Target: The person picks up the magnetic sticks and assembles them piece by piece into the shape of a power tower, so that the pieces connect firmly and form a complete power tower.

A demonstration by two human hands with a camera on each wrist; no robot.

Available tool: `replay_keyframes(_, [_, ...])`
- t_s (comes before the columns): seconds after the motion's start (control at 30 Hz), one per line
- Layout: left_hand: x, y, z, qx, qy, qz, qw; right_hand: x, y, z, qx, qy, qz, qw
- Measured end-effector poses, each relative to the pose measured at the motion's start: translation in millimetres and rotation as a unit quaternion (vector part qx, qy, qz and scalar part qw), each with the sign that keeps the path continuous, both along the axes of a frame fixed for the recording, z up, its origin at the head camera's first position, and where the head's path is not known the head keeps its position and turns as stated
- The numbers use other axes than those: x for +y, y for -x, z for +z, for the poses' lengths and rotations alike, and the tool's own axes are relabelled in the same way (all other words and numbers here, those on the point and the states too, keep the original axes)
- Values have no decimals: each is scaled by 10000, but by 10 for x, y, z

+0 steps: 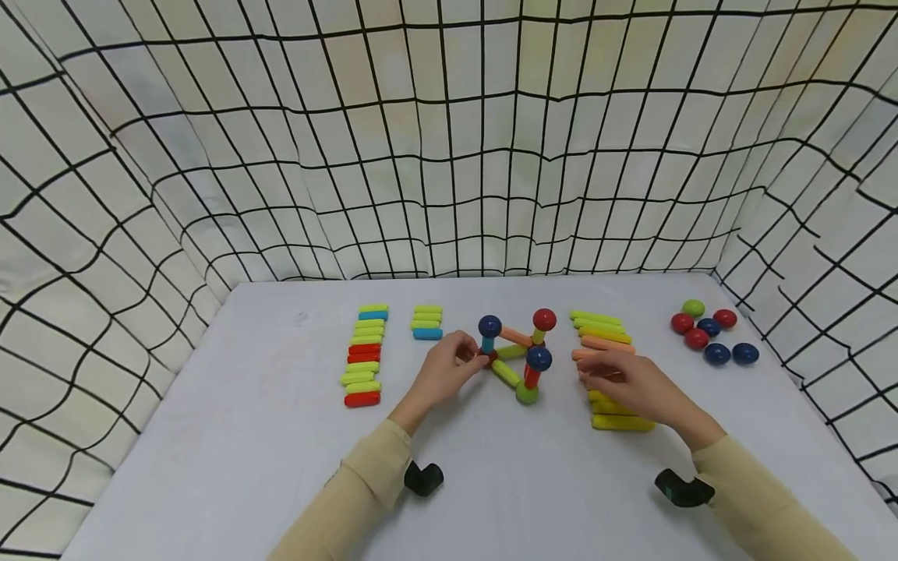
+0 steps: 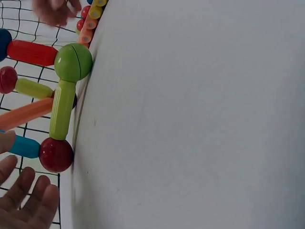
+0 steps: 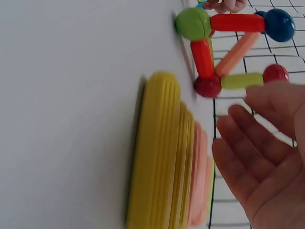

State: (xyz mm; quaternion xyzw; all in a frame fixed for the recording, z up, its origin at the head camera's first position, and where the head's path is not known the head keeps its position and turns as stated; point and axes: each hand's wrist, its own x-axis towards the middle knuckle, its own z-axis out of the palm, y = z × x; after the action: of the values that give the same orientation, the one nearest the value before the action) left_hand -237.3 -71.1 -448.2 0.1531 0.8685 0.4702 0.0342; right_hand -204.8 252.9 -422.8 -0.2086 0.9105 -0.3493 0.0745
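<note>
Hovering over yellow plastic sticks (image 1: 623, 422) toward the table's (image 1: 519, 483) right edge: our right hand (image 1: 627, 379), fingers parted! Our left hand (image 1: 443, 370), loosely apart, should steady the red plastic ball (image 2: 56, 155).

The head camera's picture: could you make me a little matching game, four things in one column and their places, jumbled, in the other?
Things:
1. Left hand
2. Right hand
3. Loose balls
4. Green ball of the toy

Places:
A. Directly under a red stick
B. At the row of long sticks
C. In a loose cluster, right of those long sticks
D. At the toy's blue stick

Pairs: 1-D, 2-B, 3-C, 4-A
</note>
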Motion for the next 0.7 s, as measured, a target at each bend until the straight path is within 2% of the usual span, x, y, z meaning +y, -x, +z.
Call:
replay_keyframes(0.17, [31, 101, -39, 83, -366, -91, 9993, 228, -240, 28, 392, -707, 517, 9954])
replay_keyframes(0.3, [31, 103, -46, 7, -388, -141, 9991, 289, -349, -23, 620, -1221, 770, 9876])
replay_keyframes(0.53, [11, 63, -41, 49, -55, -436, 9990, 304, -452, -168, 1436, -1878, 867, 9678])
replay_keyframes(0.7, [4, 11, -10, 53, 22, -664, 9978, 260, -461, -167, 1892, -2162, 975, 9529])
